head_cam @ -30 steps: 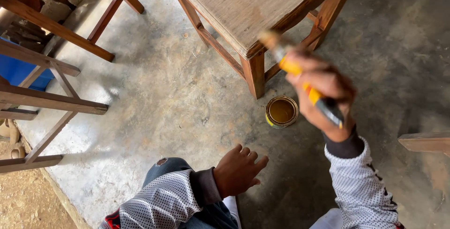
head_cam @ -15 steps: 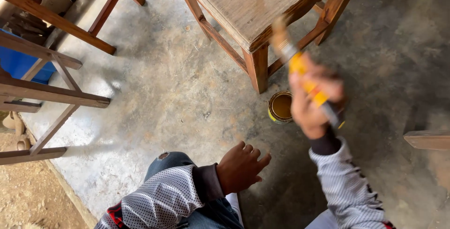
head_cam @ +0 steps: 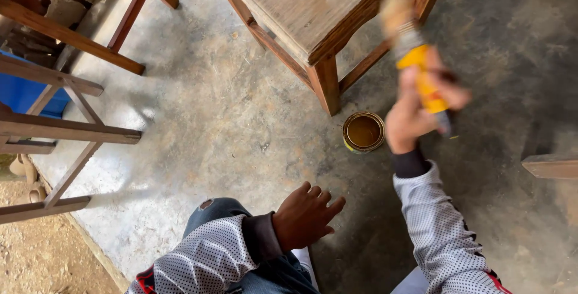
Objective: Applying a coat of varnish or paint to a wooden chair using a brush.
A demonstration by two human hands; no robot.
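Note:
My right hand point(head_cam: 415, 113) grips a paintbrush point(head_cam: 412, 53) with a yellow handle, raised and blurred, its bristles up near the corner of a wooden table point(head_cam: 313, 5). An open round tin point(head_cam: 363, 131) of brown liquid stands on the concrete floor just left of that hand, beside the table's leg point(head_cam: 327, 84). My left hand point(head_cam: 306, 217) rests with fingers spread on my knee, holding nothing. Both arms wear white dotted sleeves.
Wooden chair frames point(head_cam: 66, 89) stand at the left, with something blue point(head_cam: 24, 92) behind them. A wooden piece point(head_cam: 551, 165) juts in at the right edge. The concrete floor point(head_cam: 211, 125) ends in a dirt strip point(head_cam: 42, 258) at the bottom left.
My right hand has carried the brush from lower right up toward the table's corner. The view has shifted slightly. My left hand stays on the knee.

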